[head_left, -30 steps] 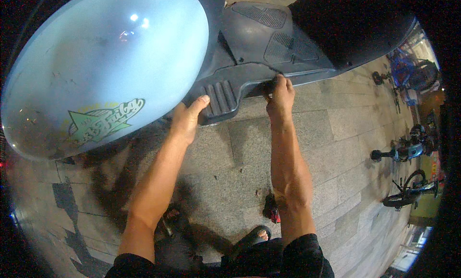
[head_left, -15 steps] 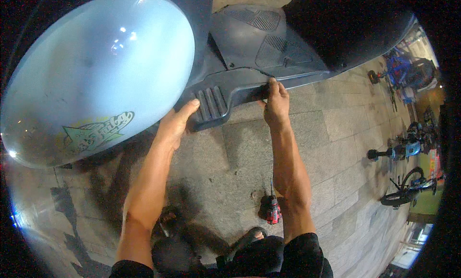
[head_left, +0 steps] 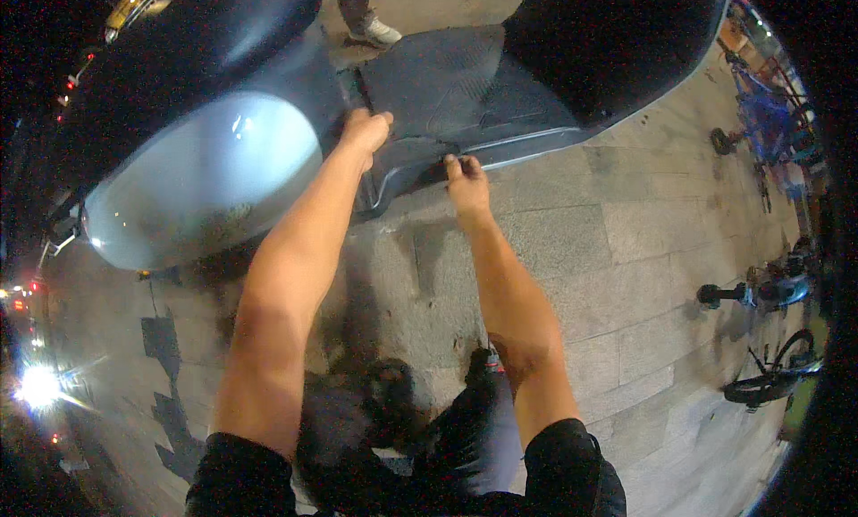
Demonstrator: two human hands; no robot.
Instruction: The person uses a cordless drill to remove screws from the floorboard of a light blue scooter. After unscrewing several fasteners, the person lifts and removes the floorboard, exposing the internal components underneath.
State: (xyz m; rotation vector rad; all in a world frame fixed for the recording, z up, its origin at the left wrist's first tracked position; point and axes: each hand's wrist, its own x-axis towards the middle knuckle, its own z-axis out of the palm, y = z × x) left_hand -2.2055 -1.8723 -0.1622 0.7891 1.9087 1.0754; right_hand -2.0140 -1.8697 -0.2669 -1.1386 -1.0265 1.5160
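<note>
A motor scooter's dark grey plastic footboard [head_left: 447,75] spans the upper middle, with a side trim panel [head_left: 398,170] along its near edge. My left hand [head_left: 365,134] is closed over the front inner end of that trim, beside the scooter's front body; its fingertips are partly hidden. Pinched on the trim's near edge are the thumb and fingers of my right hand [head_left: 466,184], to the right of the left one. The trim's front end is partly covered by my left wrist. A glossy pale-blue body panel [head_left: 223,164] curves to the left of my hands.
The scooter's black rear body [head_left: 617,43] rises at the upper right. Beyond the footboard is a person's white shoe [head_left: 375,32]. Grey stone paving [head_left: 554,249] lies below, and a bicycle [head_left: 773,374] stands far right. A bright light [head_left: 40,386] glares at the left.
My left hand has moved from the ridged front end of the trim to its inner, farther side. My right hand still pinches the near edge. The view has shifted, bringing a person's leg into sight.
</note>
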